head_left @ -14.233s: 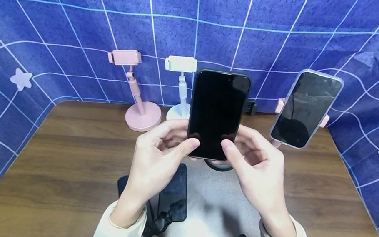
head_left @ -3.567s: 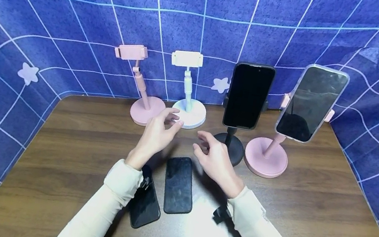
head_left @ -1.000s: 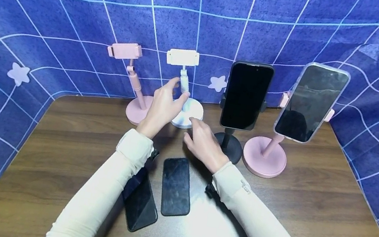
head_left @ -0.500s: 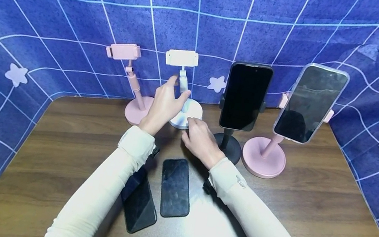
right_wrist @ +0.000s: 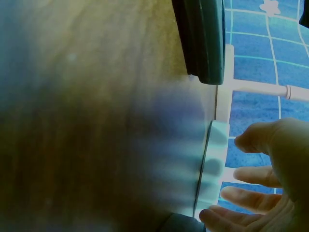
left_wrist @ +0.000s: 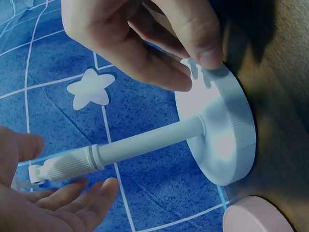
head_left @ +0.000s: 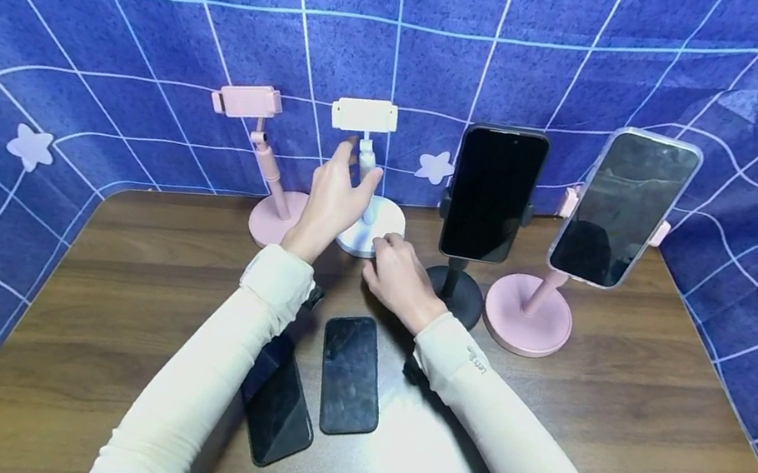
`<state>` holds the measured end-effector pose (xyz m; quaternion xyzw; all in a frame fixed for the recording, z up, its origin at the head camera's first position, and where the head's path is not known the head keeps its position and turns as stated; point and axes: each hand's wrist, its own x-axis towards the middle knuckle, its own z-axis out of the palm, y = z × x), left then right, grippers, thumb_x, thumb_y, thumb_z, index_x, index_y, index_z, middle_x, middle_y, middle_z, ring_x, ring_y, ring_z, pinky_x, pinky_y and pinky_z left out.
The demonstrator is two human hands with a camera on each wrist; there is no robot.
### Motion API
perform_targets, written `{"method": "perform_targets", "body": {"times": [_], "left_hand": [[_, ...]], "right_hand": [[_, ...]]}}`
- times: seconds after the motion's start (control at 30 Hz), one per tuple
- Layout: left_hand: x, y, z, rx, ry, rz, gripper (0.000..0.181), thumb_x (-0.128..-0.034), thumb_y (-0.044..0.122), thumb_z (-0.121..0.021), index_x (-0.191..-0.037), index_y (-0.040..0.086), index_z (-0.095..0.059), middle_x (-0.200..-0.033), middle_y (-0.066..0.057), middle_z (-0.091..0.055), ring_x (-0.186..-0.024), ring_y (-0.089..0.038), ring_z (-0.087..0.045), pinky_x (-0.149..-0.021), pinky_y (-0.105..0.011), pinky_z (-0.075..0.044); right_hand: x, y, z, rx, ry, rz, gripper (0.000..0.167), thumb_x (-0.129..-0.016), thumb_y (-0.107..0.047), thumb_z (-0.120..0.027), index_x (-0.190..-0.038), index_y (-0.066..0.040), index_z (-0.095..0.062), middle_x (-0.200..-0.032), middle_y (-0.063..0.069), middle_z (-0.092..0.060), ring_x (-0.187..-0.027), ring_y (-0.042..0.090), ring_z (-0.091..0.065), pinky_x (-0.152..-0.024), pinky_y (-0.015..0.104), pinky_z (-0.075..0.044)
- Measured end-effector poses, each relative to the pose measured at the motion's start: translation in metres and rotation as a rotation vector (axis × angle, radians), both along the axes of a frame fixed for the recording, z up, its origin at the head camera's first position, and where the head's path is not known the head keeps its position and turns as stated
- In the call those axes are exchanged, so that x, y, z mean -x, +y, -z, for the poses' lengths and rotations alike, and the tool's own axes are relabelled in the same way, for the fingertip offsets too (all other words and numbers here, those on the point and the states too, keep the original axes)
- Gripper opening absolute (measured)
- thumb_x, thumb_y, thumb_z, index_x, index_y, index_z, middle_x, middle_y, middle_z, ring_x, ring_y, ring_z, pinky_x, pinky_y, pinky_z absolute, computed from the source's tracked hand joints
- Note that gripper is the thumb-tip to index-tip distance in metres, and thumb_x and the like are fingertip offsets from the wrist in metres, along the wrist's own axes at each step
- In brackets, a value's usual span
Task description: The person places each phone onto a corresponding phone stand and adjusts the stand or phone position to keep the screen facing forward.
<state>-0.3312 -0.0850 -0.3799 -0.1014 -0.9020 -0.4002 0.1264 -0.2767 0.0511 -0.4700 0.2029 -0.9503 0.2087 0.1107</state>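
Both hands are at a white phone stand [head_left: 377,223] with a round base, a thin pole and a small clamp on top. My left hand [head_left: 336,199] is around the upper pole, which in the left wrist view passes between thumb and fingers without their closing on it. My right hand [head_left: 407,282] is at the right front edge of the base; in the left wrist view its fingers [left_wrist: 181,79] lie loosely over the rim, and whether they press is unclear. The right wrist view has this hand [right_wrist: 270,183] with fingers spread beside the base [right_wrist: 212,164].
Two dark phones lie on the wooden table: one [head_left: 351,375] in the middle, one [head_left: 278,409] partly under the left sleeve. A black phone [head_left: 493,193] sits in a black stand [head_left: 463,298]; a clear-cased phone [head_left: 623,208] sits in a pink stand [head_left: 528,315]. Another pink stand [head_left: 276,214] is left.
Earlier, both hands held the black phone; it now sits in the black stand. Since then they have moved to the white stand, the left sliding slightly up its pole.
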Motion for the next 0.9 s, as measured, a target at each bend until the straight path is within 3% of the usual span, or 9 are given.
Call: {"method": "perform_targets", "body": {"times": [0.27, 0.47, 0.67, 0.9], "left_hand": [[0.002, 0.002, -0.002, -0.11, 0.028, -0.028, 0.058, -0.1044, 0.029, -0.057, -0.152, 0.0, -0.042, -0.138, -0.023, -0.064, -0.125, -0.033, -0.065, -0.104, -0.042, -0.053], [0.006, 0.003, -0.004, -0.226, 0.097, -0.059, 0.044, -0.1059, 0.022, -0.055, -0.142, -0.002, -0.054, -0.131, -0.021, -0.069, -0.119, -0.03, -0.07, -0.1, -0.034, -0.056], [0.009, 0.0, -0.006, -0.183, 0.098, -0.102, 0.034, -0.1047, 0.02, -0.06, -0.13, -0.001, -0.066, -0.125, -0.017, -0.073, -0.113, -0.028, -0.072, -0.101, -0.038, -0.055], [0.011, 0.002, -0.008, -0.076, 0.026, -0.047, 0.033, -0.1049, 0.02, -0.06, -0.129, -0.001, -0.067, -0.128, -0.017, -0.071, -0.119, -0.03, -0.069, -0.104, -0.041, -0.052]], "right_hand": [[0.002, -0.004, -0.005, -0.034, -0.018, -0.001, 0.023, -0.096, -0.015, -0.067, -0.106, 0.005, -0.071, -0.113, 0.024, -0.064, -0.097, 0.042, -0.067, -0.094, 0.048, -0.055], [0.007, -0.007, -0.005, -0.033, 0.067, -0.019, 0.012, -0.093, -0.005, -0.066, -0.087, 0.0, -0.074, -0.096, 0.02, -0.066, -0.086, 0.04, -0.067, -0.085, 0.046, -0.056], [0.01, -0.009, -0.005, -0.035, 0.086, -0.013, 0.014, -0.091, -0.001, -0.067, -0.081, -0.003, -0.076, -0.086, 0.018, -0.063, -0.079, 0.041, -0.067, -0.075, 0.046, -0.058], [0.01, -0.003, -0.002, 0.029, 0.091, 0.022, 0.015, -0.086, 0.004, -0.07, -0.075, -0.004, -0.076, -0.082, 0.016, -0.066, -0.081, 0.038, -0.068, -0.076, 0.046, -0.056]]}}
